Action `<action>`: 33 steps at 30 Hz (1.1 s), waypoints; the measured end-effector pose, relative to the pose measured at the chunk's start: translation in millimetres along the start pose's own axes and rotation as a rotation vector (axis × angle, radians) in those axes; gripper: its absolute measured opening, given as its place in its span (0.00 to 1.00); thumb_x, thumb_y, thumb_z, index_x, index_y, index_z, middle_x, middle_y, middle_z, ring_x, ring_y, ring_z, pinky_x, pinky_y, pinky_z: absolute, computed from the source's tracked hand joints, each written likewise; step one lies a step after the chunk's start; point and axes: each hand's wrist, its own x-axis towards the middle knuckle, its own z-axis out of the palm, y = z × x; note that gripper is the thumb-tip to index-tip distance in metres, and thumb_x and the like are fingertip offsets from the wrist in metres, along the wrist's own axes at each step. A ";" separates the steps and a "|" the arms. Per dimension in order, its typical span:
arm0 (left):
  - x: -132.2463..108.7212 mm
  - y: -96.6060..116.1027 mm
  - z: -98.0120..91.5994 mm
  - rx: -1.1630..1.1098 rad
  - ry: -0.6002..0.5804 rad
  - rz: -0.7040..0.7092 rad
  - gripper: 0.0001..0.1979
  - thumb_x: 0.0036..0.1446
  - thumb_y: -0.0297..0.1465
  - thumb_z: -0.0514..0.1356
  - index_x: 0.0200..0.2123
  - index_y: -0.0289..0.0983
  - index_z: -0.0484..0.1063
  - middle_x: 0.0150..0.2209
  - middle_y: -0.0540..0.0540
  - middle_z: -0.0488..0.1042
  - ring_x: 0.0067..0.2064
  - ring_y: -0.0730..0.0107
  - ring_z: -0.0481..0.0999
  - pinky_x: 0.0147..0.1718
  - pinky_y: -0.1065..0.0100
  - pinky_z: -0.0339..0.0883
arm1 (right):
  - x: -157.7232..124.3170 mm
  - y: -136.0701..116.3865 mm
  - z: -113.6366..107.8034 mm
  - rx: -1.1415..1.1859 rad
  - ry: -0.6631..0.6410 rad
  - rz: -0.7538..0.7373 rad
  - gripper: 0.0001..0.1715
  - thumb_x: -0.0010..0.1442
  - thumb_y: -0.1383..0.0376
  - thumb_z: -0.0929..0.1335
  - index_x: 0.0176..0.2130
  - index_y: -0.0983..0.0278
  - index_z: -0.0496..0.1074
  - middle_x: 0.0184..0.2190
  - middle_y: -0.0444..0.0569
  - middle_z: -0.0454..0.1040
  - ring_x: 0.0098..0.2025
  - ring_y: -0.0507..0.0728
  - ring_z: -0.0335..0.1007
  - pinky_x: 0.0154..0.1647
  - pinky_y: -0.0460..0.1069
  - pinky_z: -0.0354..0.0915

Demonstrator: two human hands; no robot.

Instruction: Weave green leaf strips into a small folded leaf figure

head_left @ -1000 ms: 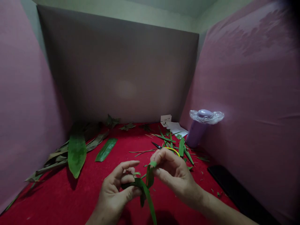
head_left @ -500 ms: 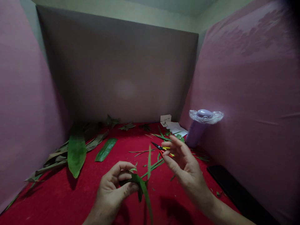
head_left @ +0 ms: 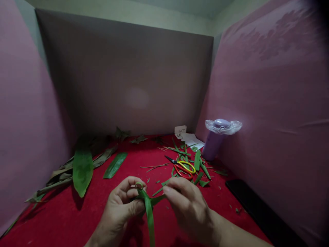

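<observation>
My left hand [head_left: 120, 207] is closed around a folded green leaf strip [head_left: 149, 212], pinching its knotted top between thumb and fingers. The strip's long end hangs down toward me. My right hand [head_left: 186, 204] is beside it on the right, fingers curled and pinching a side strand of the same leaf strip. Both hands hover low over the red cloth [head_left: 77, 219], almost touching each other.
Scissors [head_left: 183, 167] with red and yellow handles lie among cut green strips behind my right hand. A purple handheld fan [head_left: 217, 137] stands at the right. A broad green leaf [head_left: 82, 168] and dry leaves lie left. A black flat object [head_left: 257, 212] lies at the right edge.
My right hand, which had opened and drawn back toward the scissors, has come back to the leaf strip and pinched a strand. The left hand kept its grip throughout.
</observation>
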 end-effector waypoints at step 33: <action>4.9 3.5 -7.8 -0.169 -0.172 -0.153 0.13 0.36 0.25 0.71 0.27 0.37 0.71 0.26 0.49 0.76 0.26 0.75 0.73 0.26 0.76 0.67 | 32.5 -7.2 -7.1 1.197 -0.402 0.970 0.16 0.51 0.56 0.71 0.28 0.68 0.69 0.20 0.39 0.63 0.22 0.46 0.55 0.24 0.43 0.53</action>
